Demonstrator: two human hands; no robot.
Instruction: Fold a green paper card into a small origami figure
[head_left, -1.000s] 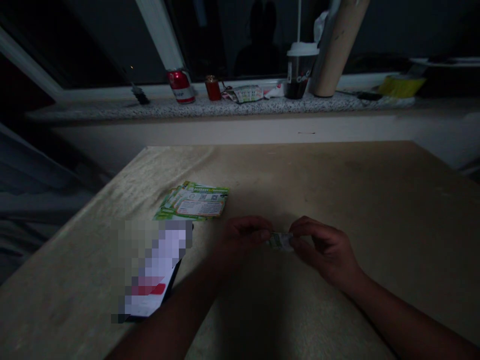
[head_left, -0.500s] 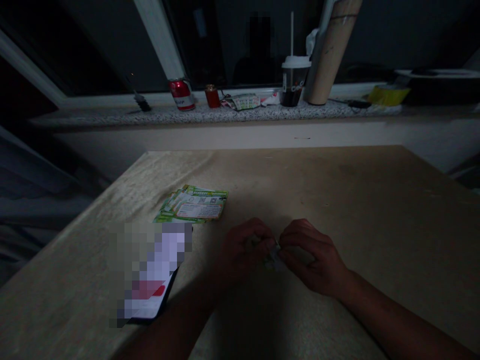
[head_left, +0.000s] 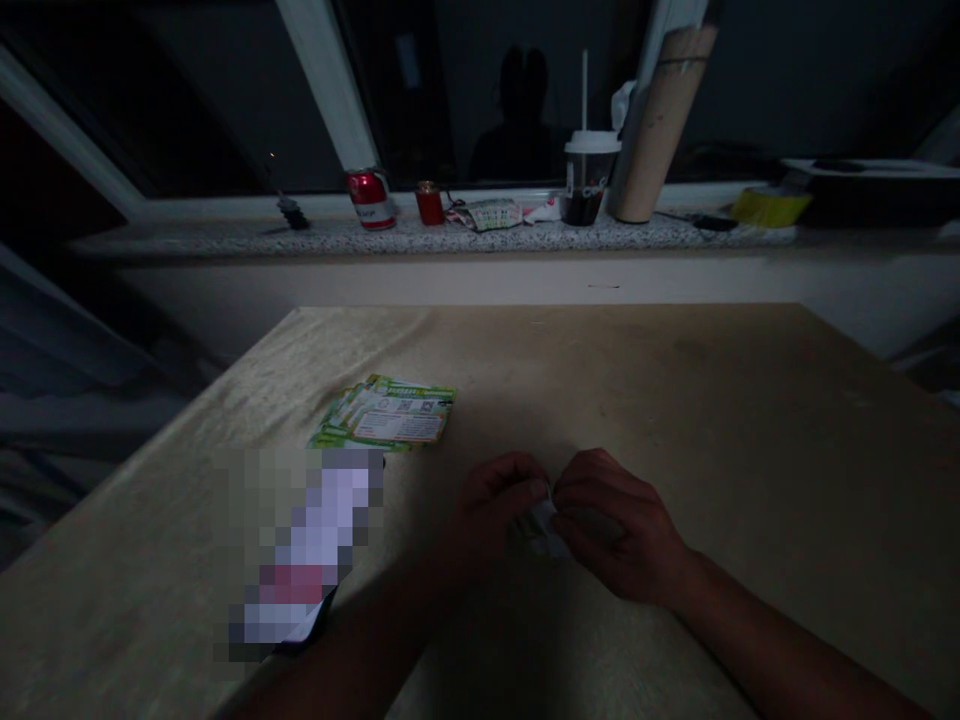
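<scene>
Your left hand (head_left: 501, 505) and right hand (head_left: 626, 525) both pinch the small paper piece (head_left: 541, 520), which lies directly between them, above the counter (head_left: 750, 420); neither is nearer; its long axis is unclear.

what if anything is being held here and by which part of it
A small pale slip, probably paper: the left grip and right grip seem to pinch it near its far edge; shadow hides the exact contact.

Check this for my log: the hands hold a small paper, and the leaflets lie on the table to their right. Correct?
Wrong side: in the head view, the hands hold a small paper, and the leaflets lie on the table to their left.
</scene>
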